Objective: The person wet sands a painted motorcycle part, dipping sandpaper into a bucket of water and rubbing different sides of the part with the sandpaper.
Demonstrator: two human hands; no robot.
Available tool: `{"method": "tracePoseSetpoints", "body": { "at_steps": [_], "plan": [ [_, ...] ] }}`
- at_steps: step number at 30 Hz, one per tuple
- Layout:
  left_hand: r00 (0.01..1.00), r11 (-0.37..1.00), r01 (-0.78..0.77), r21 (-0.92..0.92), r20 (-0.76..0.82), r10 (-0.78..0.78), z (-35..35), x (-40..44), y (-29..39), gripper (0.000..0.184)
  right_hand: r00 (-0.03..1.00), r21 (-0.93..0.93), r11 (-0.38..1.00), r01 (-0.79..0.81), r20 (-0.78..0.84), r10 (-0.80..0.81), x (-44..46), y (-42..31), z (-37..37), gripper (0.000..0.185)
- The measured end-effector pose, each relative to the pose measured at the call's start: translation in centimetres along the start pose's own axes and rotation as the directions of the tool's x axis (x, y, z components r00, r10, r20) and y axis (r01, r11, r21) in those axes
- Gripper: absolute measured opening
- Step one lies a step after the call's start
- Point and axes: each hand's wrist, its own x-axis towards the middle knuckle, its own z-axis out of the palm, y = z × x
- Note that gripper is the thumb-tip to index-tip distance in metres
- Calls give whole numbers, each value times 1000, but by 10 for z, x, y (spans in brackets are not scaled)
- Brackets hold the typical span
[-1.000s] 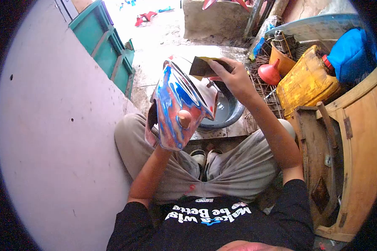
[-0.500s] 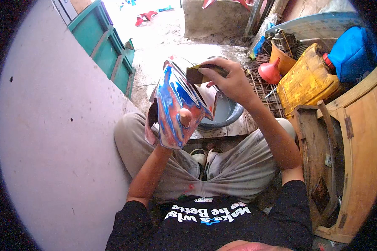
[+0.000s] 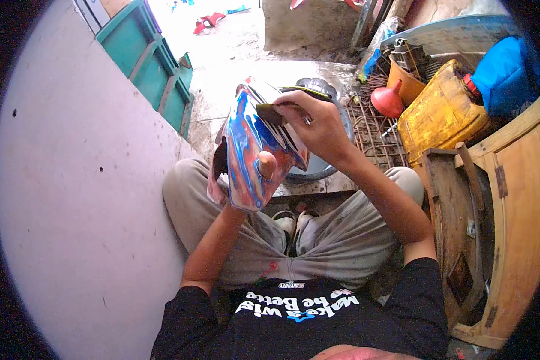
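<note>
At 12 o'clock from the left forearm (image 3: 213,255), leaning slightly toward 1, sits the painted shell (image 3: 239,157), finished in patchy blue, red and white and held up near the left knee (image 3: 183,180). Its long axis runs roughly from 12 to 6 o'clock, with the narrower end at 6. The slotted edge slants from 11 toward 5 on the side facing the right hand (image 3: 319,125).

Both hands are engaged. The left hand (image 3: 267,165) grips the shell from its inner side; one digit protrudes through an opening in the lower half, and the remaining fingers are hidden. The right hand is closed on a thin, dark, bent sheet (image 3: 268,114), pinched between thumb and fingers, and lies at 2 o'clock from the shell's middle. The sheet lies at 1 o'clock, over the upper part of the slotted edge, and appears to bear on it; exact contact cannot be confirmed.

Nearness favours the left hand, which carries the shell directly; the right reaches it by way of the sheet. The governing relation is judged to be the sheet's lie against that slanting edge. At 3 o'clock, partly behind shell and right hand, stands a dark basin (image 3: 311,178) containing greyish liquid.
</note>
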Motion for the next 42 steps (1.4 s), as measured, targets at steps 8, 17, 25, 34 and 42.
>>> {"method": "tracePoseSetpoints", "body": {
  "at_steps": [8, 17, 25, 34, 42],
  "plan": [
    [654, -607, 422, -673, 690, -311, 22, -5, 6, 82, 996, 63, 997, -50, 74, 46, 1, -8, -4, 16],
    [776, 163, 619, -768, 567, -276, 14, -3, -7, 77, 999, 118, 992, 35, -18, -33, 5, -6, -5, 22],
    [866, 588, 500, -636, 356, -352, -15, 12, 10, 85, 929, -236, 903, 359, -4, -370, 9, -3, -11, 14],
    [754, -322, 466, -824, 560, -343, -7, 10, 15, 90, 971, 89, 992, 84, 216, -101, 5, 4, -8, 33],
    [806, 7, 523, -852, 492, -331, -14, 15, 13, 88, 946, -4, 971, 239, 225, -232, 7, 20, -3, 41]
  ]
}}
